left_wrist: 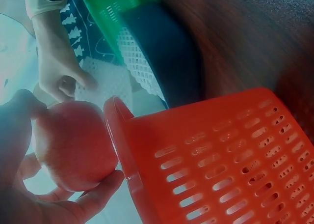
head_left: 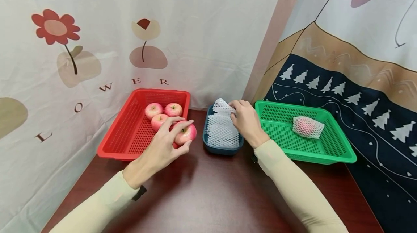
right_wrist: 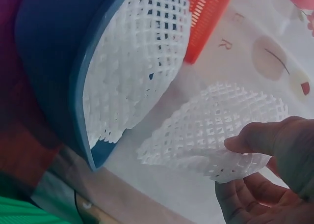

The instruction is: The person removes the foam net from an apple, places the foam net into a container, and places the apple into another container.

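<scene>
My left hand [head_left: 165, 145] holds a red-and-pink apple [head_left: 186, 133] above the right rim of the red basket [head_left: 114, 131]; in the left wrist view the fingers wrap around this apple [left_wrist: 76, 145]. My right hand [head_left: 247, 121] pinches a white foam net sleeve [head_left: 223, 106] over the dark blue container [head_left: 222, 151]. The right wrist view shows this sleeve [right_wrist: 216, 135] flat between thumb and fingers, apart from the container. More foam net sleeves [head_left: 223, 133] lie in the container. Several apples [head_left: 153, 111] sit in the red basket, partly hidden behind my left hand.
A green basket [head_left: 273, 126] stands at the right, with one apple in a foam net [head_left: 307, 127] inside. All the containers stand on a dark reddish-brown table [head_left: 215, 193]. A printed white curtain [head_left: 202, 37] hangs close behind them.
</scene>
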`<state>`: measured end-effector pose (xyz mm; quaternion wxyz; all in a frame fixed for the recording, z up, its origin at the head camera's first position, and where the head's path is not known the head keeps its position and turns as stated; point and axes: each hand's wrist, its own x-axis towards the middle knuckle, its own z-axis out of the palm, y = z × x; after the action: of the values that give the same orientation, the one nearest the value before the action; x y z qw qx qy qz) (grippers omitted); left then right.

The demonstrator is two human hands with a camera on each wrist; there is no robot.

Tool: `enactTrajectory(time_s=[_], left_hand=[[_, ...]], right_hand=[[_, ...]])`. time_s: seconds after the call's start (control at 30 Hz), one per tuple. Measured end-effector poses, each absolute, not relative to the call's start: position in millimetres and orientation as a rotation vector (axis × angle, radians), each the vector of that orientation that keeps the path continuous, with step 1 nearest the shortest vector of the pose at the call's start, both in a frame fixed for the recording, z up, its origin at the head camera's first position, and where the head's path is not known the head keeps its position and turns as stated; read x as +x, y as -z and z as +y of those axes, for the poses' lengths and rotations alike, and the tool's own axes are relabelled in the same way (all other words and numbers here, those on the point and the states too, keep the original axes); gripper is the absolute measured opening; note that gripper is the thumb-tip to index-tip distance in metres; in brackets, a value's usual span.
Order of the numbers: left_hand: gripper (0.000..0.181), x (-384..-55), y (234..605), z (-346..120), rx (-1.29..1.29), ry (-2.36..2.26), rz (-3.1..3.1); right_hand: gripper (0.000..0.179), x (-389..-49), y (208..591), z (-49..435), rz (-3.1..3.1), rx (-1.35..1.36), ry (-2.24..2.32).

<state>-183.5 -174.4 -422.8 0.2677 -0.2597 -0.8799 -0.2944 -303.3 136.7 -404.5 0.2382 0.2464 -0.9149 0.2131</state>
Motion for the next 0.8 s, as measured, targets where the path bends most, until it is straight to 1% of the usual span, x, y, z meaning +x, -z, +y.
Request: enactTrajectory(time_s=[0.3,0.47,0.63,0.8], left_hand=[[0.069,-181,420,-175,-0.696,0.793,-2.391],[0.068,-180,420,-175,-0.703,0.788,-2.392],[0.071,-181,420,-177,-0.709,0.782,-2.396],[0.071,-182,419,-177,-0.713,0.781,-2.383]], right_hand=[[0.024,-315,413,126,-2.538,0.776,-0.414],[0.023,-316,419,126,-2.650,0.826,-0.319],[0.022,-314,421,128,-2.814,0.921,-0.330],[0.029,-314,421,129,-2.973,0.963,-0.397]])
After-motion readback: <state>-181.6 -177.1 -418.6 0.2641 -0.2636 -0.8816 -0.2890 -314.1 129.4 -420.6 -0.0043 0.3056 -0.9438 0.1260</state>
